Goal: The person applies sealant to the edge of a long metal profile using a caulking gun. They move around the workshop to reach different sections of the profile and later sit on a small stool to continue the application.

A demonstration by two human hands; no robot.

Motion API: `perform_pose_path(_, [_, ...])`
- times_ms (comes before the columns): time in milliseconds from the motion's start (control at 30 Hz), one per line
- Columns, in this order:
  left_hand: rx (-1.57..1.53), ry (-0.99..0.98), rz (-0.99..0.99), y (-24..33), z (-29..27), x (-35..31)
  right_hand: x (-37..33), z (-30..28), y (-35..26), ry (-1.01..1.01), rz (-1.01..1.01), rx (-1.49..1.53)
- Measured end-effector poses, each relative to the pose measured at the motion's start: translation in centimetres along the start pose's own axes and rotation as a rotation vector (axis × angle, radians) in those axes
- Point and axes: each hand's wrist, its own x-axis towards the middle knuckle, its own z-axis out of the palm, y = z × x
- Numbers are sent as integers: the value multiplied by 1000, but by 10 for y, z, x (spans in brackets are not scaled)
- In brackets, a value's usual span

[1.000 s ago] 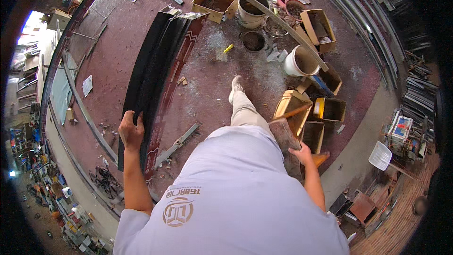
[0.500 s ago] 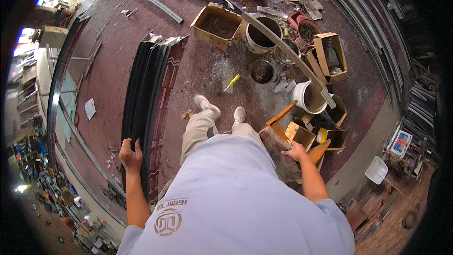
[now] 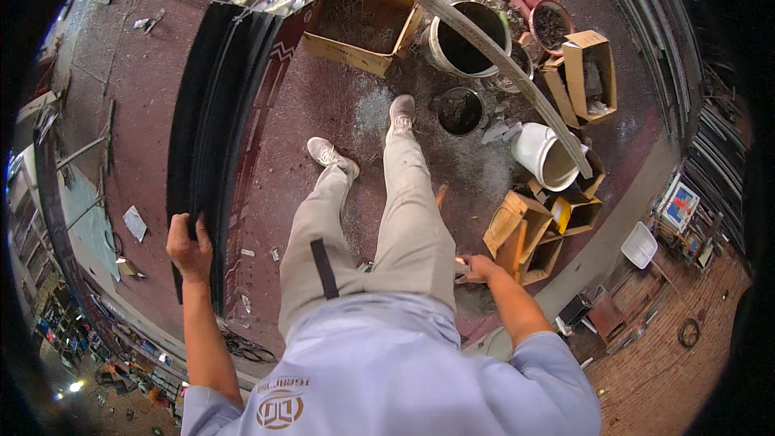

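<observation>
My left hand [image 3: 190, 249] is closed at the near left edge of a long black profile [image 3: 211, 125], thumb lying over its top. Film with a red and white pattern runs along the profile's right side, and pale scraps of wrapping stick out at its far end. At my right hip, my right hand [image 3: 476, 269] is wrapped round the edge of a small wooden stool. One orange stool leg [image 3: 519, 246] slants up beside the cardboard boxes. My thigh and shirt hide most of the stool.
Ahead stand an open cardboard box [image 3: 351, 56], a white bucket [image 3: 442, 44] and a dark round tub [image 3: 461, 111]. A pale strip [image 3: 517, 81] lies across containers on the right, near a tilted white bucket [image 3: 529, 153]. Long metal profiles [image 3: 654, 40] line the far right.
I have stepped forward, my right foot now leading. The black profile has moved forward and left with my left hand. The stool has come back alongside my right hip.
</observation>
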Motion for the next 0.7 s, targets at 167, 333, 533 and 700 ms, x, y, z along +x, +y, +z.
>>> perform_pose_path(167, [-14,-43,1,-26,80,57,115,-46,-36,-273,-247,-102])
perform_pose_path(333, [17,-48,-48,-38,171,90,198,-96,-30,-326,-236,-86])
perform_pose_path(533, [43,-44,-87,-45,253,96,252,-172,-11,-341,-181,-121])
perform_pose_path(700, [15,16,-48,-52,302,89,284,-254,-7,-284,-136,-192])
